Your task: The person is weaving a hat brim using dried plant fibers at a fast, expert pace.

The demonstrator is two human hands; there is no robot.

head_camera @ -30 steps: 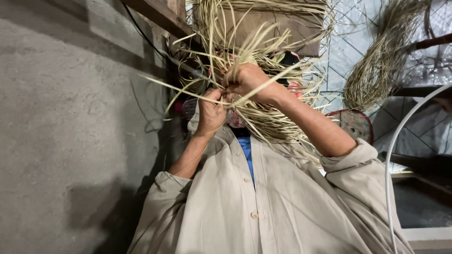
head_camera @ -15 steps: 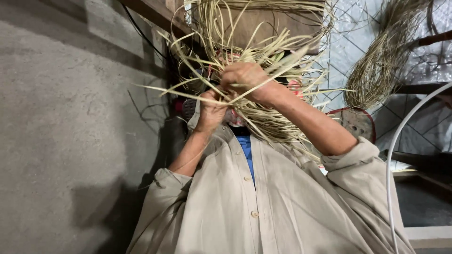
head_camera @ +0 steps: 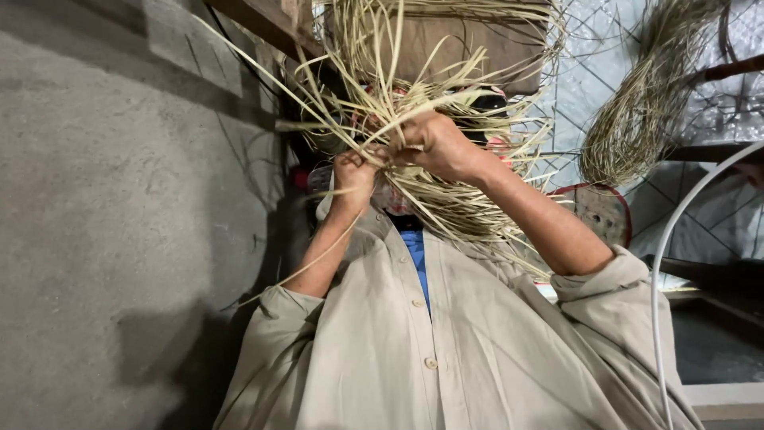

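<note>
Straw [head_camera: 414,103], a loose tangle of thin, pale yellow-green strands, sits around twelve o'clock in the view, raised in front of the person's upper body. Its strands are flat and narrow, some bent in loops, others sticking out stiffly toward nine and ten o'clock, and a thicker sheaf hangs down toward five o'clock over the beige shirt [head_camera: 446,342]. The left hand [head_camera: 356,173] is clenched tight around a few strands just at seven o'clock of the knot. The right hand [head_camera: 436,145], touching the left, is closed over the middle of the tangle with strands crossing its knuckles. A grey concrete wall [head_camera: 119,239] fills the nine o'clock side. Another bundle [head_camera: 637,119] of the same strands hangs at two o'clock, and a white tube [head_camera: 660,263] curves at four o'clock.
</note>
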